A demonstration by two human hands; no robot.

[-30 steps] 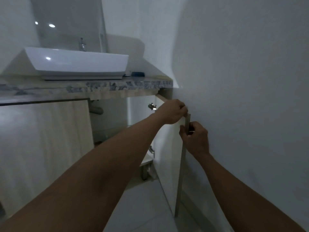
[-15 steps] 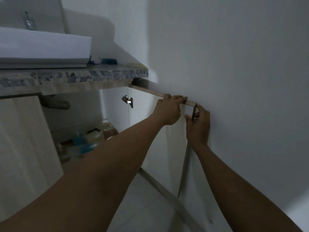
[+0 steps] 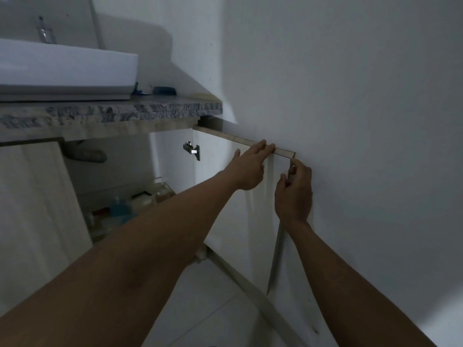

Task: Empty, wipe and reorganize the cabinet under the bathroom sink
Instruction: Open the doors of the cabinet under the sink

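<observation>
Door [image 3: 213,161] is swung wide open, nearly flat to the wall [image 3: 350,121], hinged under the right end of the bench [image 3: 112,111]. Its long axis stands upright, and the top edge runs from the hinge out toward the camera. The inside face is glossy white with wood-tone edges. Left grip [image 3: 248,169] lies straight-fingered on the top edge. Right grip [image 3: 294,194] pinches the free edge just below the corner.

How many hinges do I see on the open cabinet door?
1: a metal hinge near the top of the open cabinet door, on its inner side. A lower one may be hidden behind the left forearm.
</observation>
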